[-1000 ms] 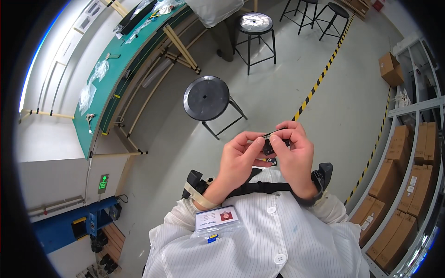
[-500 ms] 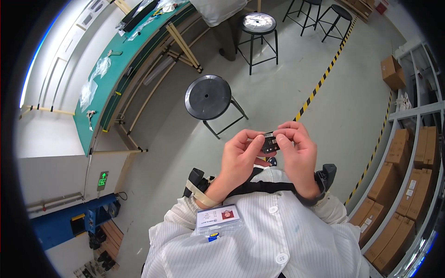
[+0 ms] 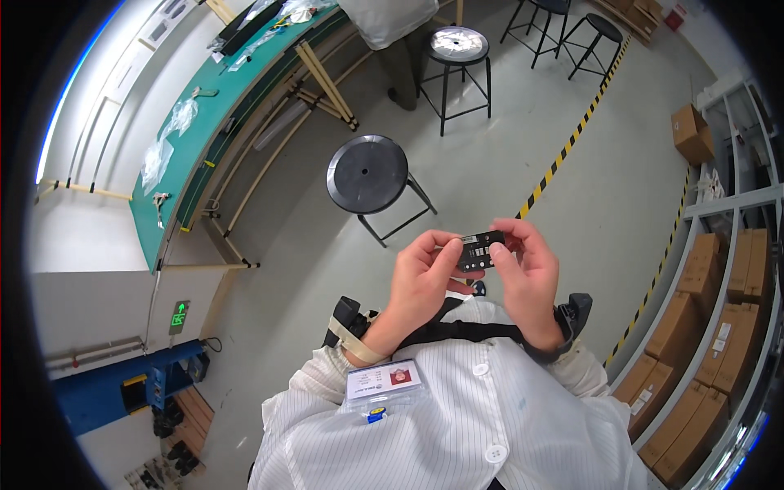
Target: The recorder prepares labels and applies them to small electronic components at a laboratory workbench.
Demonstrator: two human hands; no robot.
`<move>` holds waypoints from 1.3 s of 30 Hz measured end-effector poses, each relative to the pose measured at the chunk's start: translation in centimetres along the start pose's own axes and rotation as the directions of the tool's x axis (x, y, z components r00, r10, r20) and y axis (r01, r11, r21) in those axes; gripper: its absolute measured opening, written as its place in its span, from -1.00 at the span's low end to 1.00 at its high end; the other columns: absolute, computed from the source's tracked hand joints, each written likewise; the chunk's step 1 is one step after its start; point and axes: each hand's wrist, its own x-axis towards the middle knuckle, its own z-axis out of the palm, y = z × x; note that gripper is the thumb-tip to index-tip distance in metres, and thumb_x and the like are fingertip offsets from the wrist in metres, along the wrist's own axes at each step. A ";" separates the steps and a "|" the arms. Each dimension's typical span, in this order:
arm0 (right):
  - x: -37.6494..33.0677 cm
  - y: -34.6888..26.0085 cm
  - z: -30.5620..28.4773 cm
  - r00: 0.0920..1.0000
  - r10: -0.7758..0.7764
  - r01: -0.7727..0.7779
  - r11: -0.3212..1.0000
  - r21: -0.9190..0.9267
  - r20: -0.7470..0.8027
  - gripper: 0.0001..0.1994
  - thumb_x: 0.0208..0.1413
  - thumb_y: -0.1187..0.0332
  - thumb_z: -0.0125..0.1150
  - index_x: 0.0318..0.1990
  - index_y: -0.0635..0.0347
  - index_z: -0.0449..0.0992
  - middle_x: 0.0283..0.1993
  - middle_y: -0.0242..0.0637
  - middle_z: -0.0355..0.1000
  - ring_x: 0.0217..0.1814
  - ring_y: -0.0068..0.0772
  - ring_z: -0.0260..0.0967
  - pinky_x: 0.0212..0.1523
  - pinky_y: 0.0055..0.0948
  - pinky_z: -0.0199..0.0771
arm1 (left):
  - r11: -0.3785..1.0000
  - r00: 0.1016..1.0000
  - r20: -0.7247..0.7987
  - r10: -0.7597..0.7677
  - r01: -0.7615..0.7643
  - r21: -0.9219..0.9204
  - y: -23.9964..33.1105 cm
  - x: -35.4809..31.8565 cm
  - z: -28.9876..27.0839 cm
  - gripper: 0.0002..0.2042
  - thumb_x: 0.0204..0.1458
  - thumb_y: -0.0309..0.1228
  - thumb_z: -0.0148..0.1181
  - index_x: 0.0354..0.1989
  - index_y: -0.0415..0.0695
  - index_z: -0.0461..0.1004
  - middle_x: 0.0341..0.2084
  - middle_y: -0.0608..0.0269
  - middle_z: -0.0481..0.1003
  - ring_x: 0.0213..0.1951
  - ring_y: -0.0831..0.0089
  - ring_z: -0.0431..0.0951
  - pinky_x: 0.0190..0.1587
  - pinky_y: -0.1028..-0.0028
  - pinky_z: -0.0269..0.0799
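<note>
Between my two hands, in front of my chest, is a small flat black rectangular piece [image 3: 480,252] with pale markings and light round spots; it resembles a small circuit board, but its exact kind is unclear. My left hand [image 3: 424,272] pinches its left end between thumb and fingers. On the right end, the thumb of my right hand [image 3: 527,273] lies across its face, with the fingers behind and at its upper edge. Both hands are closed on it, and most of its upper face shows.
A black round stool [image 3: 367,174] stands ahead, left of my hands. Along the left wall runs a green-topped workbench [image 3: 196,110] with plastic bags. Another person [image 3: 392,28] stands beyond, near a second stool [image 3: 458,45]. Shelving with cardboard boxes [image 3: 674,324] lines the right side.
My right fingers have shifted off the black piece's face toward its right end, so more of its surface shows. The left hand has barely moved.
</note>
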 end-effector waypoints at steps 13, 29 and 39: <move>-0.4 1.1 -1.2 0.997 -0.017 0.022 0.998 -0.061 0.077 -0.77 0.22 0.58 0.24 0.02 0.31 0.58 -0.16 -0.37 0.45 -0.24 -0.61 0.38 -0.18 -0.57 0.41 | 0.998 0.999 -0.037 -0.002 0.005 0.067 -0.6 0.8 -0.3 -0.79 0.36 -0.38 0.14 -0.11 -0.33 0.40 -0.27 0.03 0.63 -0.38 0.33 0.73 -0.44 0.49 0.69; 0.6 3.0 -4.7 0.986 0.165 -0.164 0.985 0.052 -0.022 -0.79 0.26 0.55 0.25 0.01 0.38 0.60 -0.11 -0.34 0.48 -0.17 -0.59 0.49 -0.14 -0.56 0.51 | 0.967 0.995 -0.034 -0.096 0.101 0.233 -2.5 4.8 2.3 -0.72 0.29 -0.29 0.27 -0.21 -0.30 0.44 -0.38 0.13 0.61 -0.50 0.40 0.70 -0.56 0.55 0.60; 2.8 4.5 -11.4 0.906 0.417 -0.368 0.855 0.365 -0.065 -0.80 0.25 0.48 0.26 -0.03 0.36 0.64 -0.16 -0.35 0.61 -0.21 -0.60 0.48 -0.19 -0.54 0.48 | 0.966 0.971 0.136 -0.195 0.166 0.198 -3.4 8.3 7.3 -0.73 0.40 -0.34 -0.01 -0.04 -0.36 0.45 -0.28 0.04 0.63 -0.37 0.29 0.73 -0.38 0.44 0.69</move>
